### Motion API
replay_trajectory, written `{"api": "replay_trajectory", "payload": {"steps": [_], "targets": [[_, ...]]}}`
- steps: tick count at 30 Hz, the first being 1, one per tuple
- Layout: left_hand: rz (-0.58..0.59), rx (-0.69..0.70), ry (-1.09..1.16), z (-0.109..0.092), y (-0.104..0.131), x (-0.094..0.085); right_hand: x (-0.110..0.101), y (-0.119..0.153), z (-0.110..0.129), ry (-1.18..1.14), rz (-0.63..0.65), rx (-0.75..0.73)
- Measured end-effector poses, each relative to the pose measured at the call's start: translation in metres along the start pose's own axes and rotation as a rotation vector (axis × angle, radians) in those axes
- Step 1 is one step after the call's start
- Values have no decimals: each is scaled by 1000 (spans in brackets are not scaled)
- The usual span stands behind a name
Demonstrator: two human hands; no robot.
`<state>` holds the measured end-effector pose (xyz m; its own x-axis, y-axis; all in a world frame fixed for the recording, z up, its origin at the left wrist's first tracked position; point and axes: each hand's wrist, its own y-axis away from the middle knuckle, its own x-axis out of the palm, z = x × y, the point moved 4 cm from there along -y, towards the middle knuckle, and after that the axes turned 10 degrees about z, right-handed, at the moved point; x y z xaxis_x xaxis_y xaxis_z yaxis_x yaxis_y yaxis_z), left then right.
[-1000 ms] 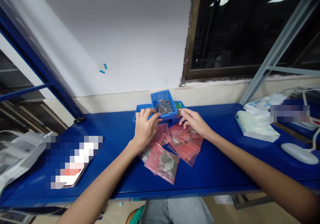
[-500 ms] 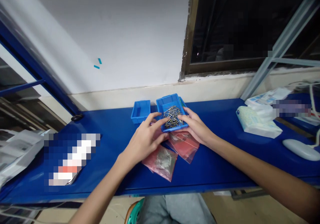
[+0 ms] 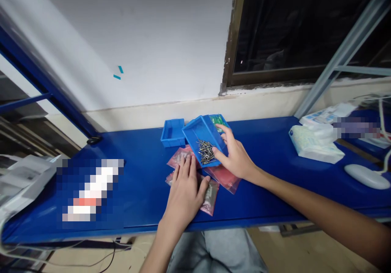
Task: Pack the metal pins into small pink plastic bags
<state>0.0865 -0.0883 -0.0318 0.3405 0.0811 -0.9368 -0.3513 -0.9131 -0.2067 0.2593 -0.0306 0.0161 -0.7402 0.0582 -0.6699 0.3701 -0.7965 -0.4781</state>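
Observation:
Gripped at its right wall by my right hand (image 3: 233,153), a blue plastic bin (image 3: 195,130) is tilted toward me. Slim metal pins (image 3: 207,151) lie heaped in its lower end; whether they are screws or leads is too small to tell. My left hand (image 3: 187,187) lies flat with fingers stretched over pink plastic bags (image 3: 210,199) on the table, holding nothing. Another pink bag (image 3: 226,177) sits below the tilted bin, partly covered by it. Behind my right hand, a second blue bin holds green pieces (image 3: 218,121).
An open blue bin (image 3: 173,132) stands near the wall. On the right are a tissue pack (image 3: 316,145) and a white mouse-like object (image 3: 366,176). White papers (image 3: 27,183) and a blurred-out item (image 3: 91,191) lie left on the blue table (image 3: 137,183).
My left hand has left the bin and come down onto the pink bags. The bin has swung left and tilts more, its pins gathered lower, and the green pieces behind show more.

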Motion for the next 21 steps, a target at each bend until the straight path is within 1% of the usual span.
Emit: {"api": "replay_trajectory", "payload": {"steps": [4,7,13,16,21], "targets": [[-3,2,-37,0,1,3,4,4,16,120,-1,-112],[-5,-8,-52,1,1,5,9,8,22,215,16,-156],[-3,-15,-48,0,0,3,16,13,26,330,59,-204],[-5,-11,-54,0,0,2,15,13,27,396,45,-235],[-42,-9,-24,1,2,1,11,11,25,465,48,-270]]}}
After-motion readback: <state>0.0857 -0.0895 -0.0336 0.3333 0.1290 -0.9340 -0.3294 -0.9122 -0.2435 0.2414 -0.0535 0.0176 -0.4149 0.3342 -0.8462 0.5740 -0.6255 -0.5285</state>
